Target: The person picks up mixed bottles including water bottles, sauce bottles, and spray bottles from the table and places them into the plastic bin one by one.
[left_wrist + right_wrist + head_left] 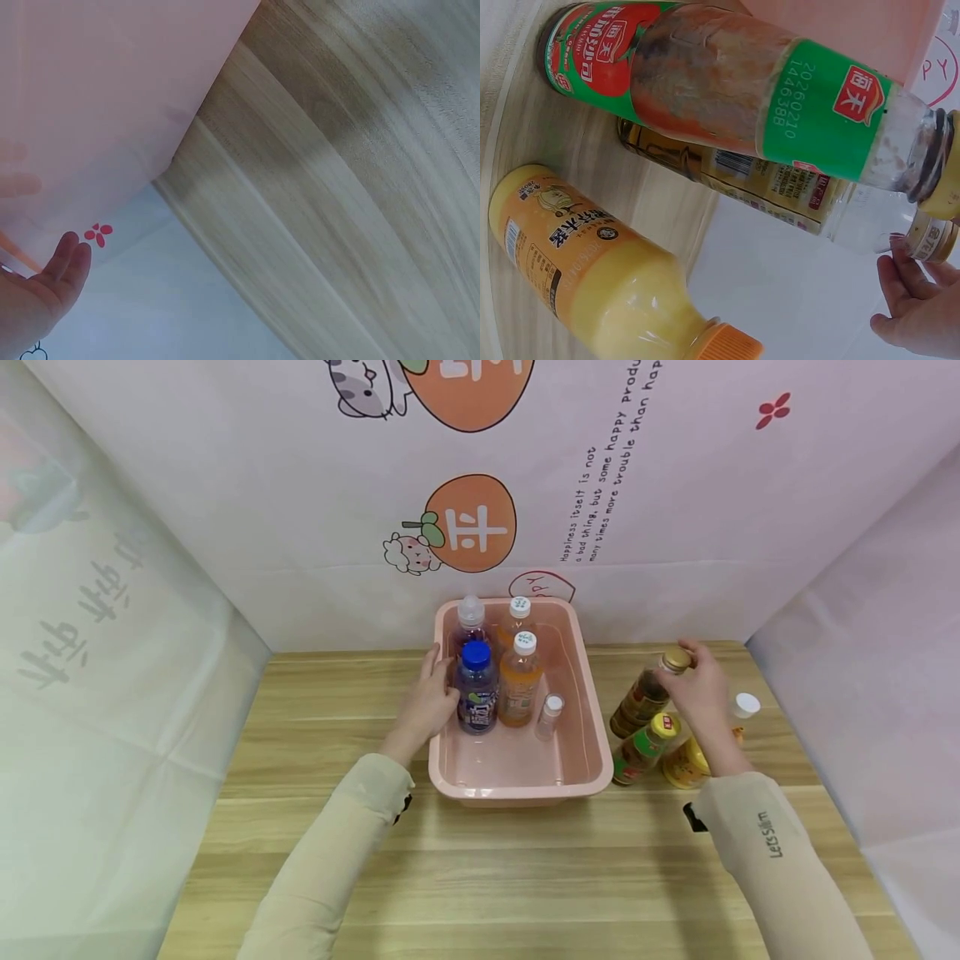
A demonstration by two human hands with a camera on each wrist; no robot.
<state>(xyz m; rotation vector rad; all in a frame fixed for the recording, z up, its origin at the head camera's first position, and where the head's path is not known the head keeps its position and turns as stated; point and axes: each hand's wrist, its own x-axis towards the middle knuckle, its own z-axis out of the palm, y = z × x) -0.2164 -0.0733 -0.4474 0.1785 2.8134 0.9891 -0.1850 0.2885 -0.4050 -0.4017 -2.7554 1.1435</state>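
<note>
On the left rim of a pink basin (517, 793) rests my left hand (427, 710), its fingers extended beside a blue-capped bottle (477, 693). The left wrist view shows straight fingers (69, 262) close to the basin's outer wall (105, 90). With thumb and fingers my right hand (701, 693) pinches the gold cap (677, 660) of a brown glass bottle (640, 702), right of the basin. In the right wrist view, fingertips (900, 274) lie at that cap. A yellow-capped ketchup bottle (705, 82) partly covers this bottle there.
Inside the basin stand two white-capped orange drinks (520, 689), a clear-capped bottle (471, 622) and a small white-capped bottle (550, 718). A yellow sauce bottle (622, 270) and a white-capped bottle (746, 706) are near my right wrist. A printed cloth wall (337, 527) borders the wooden table (480, 877).
</note>
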